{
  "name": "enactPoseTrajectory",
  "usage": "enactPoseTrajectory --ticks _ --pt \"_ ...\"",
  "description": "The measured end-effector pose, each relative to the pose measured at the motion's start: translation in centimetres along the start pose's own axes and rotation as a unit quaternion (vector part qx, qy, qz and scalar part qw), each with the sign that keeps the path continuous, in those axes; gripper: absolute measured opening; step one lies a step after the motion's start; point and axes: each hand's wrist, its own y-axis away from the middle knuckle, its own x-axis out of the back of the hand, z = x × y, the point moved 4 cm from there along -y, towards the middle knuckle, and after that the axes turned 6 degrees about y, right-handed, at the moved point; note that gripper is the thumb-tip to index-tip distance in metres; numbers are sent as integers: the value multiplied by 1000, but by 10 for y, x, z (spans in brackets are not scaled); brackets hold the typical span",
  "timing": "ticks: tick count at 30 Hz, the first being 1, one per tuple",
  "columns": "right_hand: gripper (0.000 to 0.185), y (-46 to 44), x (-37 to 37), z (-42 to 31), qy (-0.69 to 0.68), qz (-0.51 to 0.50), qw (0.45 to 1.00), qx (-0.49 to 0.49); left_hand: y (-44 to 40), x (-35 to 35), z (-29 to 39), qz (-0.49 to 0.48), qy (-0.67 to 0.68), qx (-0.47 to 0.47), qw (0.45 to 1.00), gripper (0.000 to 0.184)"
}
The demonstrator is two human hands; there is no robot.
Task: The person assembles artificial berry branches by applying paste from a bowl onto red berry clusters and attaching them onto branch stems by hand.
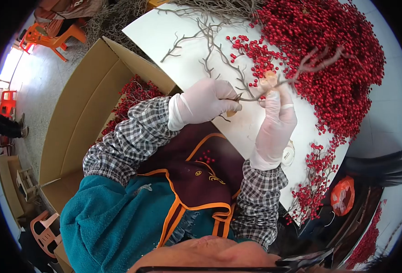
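Note:
A bare grey-brown twig, forked at its far end, is held up over the white table. My left hand, in a thin white glove, pinches the twig's lower end. My right hand, gloved the same way, is closed around the twig farther up, near the forks. Some red berries show close to the right fingers; whether they are attached to this twig I cannot tell. Just beyond the hands, other bare branches and a loose cluster of red berry stems lie on the table.
A large heap of red berry stems covers the table's right side. Left of the table stands an open cardboard box with berry stems inside. A round white item sits by my right wrist. Orange plastic chairs stand on the floor beyond.

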Motion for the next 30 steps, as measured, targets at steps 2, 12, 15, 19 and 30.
enactPoseTrajectory --ticks 2,12,15,19,30 --pt "33 5 6 4 -19 16 1000 -3 0 -4 1 1 4 47 999 15" --pt "44 6 40 -4 -11 66 997 29 13 -42 -8 -29 -7 86 996 20" --pt "39 8 43 -6 -37 66 997 17 21 -55 -14 -34 12 85 996 18" --pt "33 14 45 2 -45 71 996 -6 28 -63 -11 -64 -45 65 995 19" --pt "24 35 87 -10 -189 119 973 -66 29 -58 -9 -58 154 91 982 17"
